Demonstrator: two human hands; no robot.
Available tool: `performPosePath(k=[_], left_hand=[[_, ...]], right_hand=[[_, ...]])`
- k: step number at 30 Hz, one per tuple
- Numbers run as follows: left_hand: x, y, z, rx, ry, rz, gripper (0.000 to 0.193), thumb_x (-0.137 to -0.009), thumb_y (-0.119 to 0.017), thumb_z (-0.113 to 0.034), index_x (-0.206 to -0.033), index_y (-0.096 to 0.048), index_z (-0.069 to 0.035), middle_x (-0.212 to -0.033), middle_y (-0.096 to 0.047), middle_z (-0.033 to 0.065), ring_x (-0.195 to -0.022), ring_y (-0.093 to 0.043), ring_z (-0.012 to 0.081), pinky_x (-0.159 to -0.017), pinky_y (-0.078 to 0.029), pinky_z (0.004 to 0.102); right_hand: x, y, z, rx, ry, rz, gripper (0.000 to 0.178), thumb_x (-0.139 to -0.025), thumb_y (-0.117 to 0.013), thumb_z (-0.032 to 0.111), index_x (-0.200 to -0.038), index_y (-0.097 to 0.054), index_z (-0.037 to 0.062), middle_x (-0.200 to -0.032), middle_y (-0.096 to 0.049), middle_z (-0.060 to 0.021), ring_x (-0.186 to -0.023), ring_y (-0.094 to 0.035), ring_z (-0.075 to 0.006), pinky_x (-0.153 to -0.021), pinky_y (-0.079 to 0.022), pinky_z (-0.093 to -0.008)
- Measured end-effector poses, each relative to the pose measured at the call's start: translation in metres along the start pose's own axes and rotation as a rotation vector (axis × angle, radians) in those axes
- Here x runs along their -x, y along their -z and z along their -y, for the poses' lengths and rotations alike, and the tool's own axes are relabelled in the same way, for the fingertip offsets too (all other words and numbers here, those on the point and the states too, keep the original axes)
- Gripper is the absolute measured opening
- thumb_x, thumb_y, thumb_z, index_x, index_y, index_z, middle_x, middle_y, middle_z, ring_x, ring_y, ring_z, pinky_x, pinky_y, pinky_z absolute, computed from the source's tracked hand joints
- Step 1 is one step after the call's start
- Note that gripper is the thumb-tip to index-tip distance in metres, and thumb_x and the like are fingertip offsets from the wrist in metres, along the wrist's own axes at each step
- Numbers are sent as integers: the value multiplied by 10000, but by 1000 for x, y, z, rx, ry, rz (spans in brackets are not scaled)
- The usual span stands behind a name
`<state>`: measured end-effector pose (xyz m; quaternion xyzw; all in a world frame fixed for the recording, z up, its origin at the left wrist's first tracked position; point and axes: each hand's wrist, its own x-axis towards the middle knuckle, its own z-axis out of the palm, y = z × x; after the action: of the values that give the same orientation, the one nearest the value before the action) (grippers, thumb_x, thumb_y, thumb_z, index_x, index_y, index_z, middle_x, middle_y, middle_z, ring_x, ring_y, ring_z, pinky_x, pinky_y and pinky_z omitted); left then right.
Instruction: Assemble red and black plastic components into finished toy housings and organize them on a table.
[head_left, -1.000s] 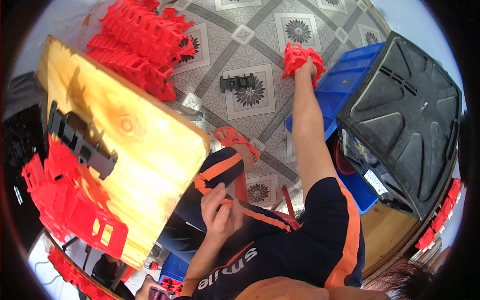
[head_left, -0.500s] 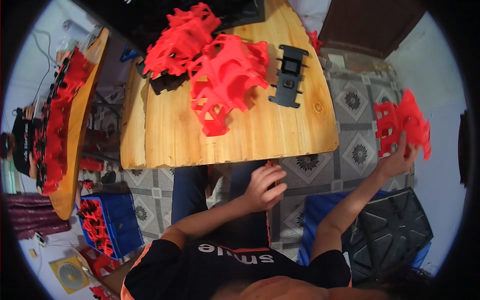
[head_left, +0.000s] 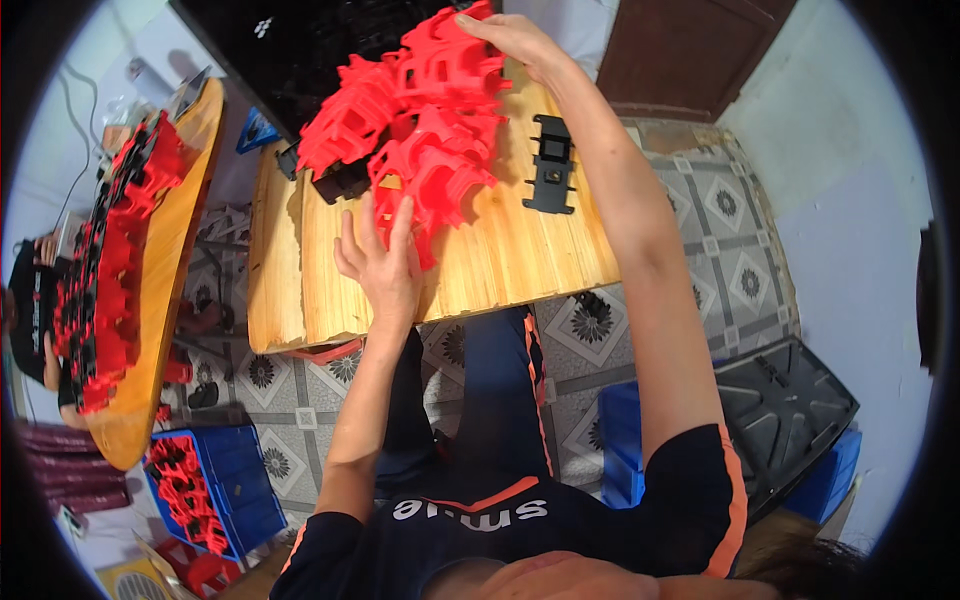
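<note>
My right hand (head_left: 518,45) reaches over the far side of the wooden table, its fingers closed on the edge of a red molded plastic part (head_left: 455,65). That part lies against a heap of similar red plastic parts (head_left: 350,115). My left hand (head_left: 383,260) is open with fingers spread, at the near edge of the red part (head_left: 435,165) in front. Whether its fingertips press on that part, I cannot tell. A flat black plastic frame (head_left: 551,165) lies to the right of the heap. Another dark piece (head_left: 340,182) shows partly beneath the heap.
A second wooden table (head_left: 185,240) on the left carries a row of red and black parts (head_left: 105,270); a person (head_left: 40,310) is beside it. Blue crates (head_left: 240,490) with red parts stand lower left. A black lid (head_left: 790,410) rests on blue crates at lower right.
My right hand has swung from the right, off the table, to the heap's far side, bringing the red part with it. My left hand has moved forward from the table edge to the heap.
</note>
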<state>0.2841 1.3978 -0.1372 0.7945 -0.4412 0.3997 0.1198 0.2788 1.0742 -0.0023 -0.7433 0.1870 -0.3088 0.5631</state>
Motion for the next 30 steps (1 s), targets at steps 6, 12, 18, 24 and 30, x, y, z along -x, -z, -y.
performPosePath(k=[6, 12, 18, 24, 30], left_hand=[[25, 9, 17, 603, 299, 42, 982, -791, -781, -198, -1506, -132, -18, -1545, -156, 232, -1379, -268, 396, -1114, -266, 506], [8, 5, 19, 778, 335, 12, 981, -853, -724, -106, -1527, -11, -92, -1539, -189, 179, -1303, -410, 343, -965, -471, 433], [9, 26, 37, 523, 187, 20, 869, -957, -594, -287, -1522, 37, -95, -1507, -260, 196, -1330, -376, 357, -1043, -415, 479], [7, 44, 36, 453, 215, 60, 805, -977, -546, -304, -1528, -5, -79, -1474, -303, 206, -1331, -368, 346, -1077, -352, 491], [8, 35, 19, 494, 236, 129, 772, -982, -498, -265, -1518, 14, -48, -1510, -194, 254, -1370, -296, 389, -1096, -313, 525]], right_hand=[[108, 70, 4, -82, 408, -696, 269, -930, -646, 217, -1074, -673, -8, -917, -670, -63, -832, -587, -110, -752, -472, -257], [258, 172, -288, 187, -276, -1354, 319, -868, -662, 250, -1051, -679, -11, -947, -708, -103, -837, -654, -196, -787, -501, -344], [359, 75, -511, 523, -861, -462, 583, -736, -774, 238, -1265, -579, 90, -1248, -601, -189, -1127, -593, -352, -935, -482, -444], [385, -3, -545, 785, -872, -170, 853, -669, -812, 151, -1402, -418, 335, -1456, -349, -168, -1252, -447, -418, -922, -478, -525], [535, 3, -562, 622, -969, -613, 593, -710, -766, 80, -1252, -525, 70, -1179, -586, -176, -976, -628, -350, -844, -514, -443]])
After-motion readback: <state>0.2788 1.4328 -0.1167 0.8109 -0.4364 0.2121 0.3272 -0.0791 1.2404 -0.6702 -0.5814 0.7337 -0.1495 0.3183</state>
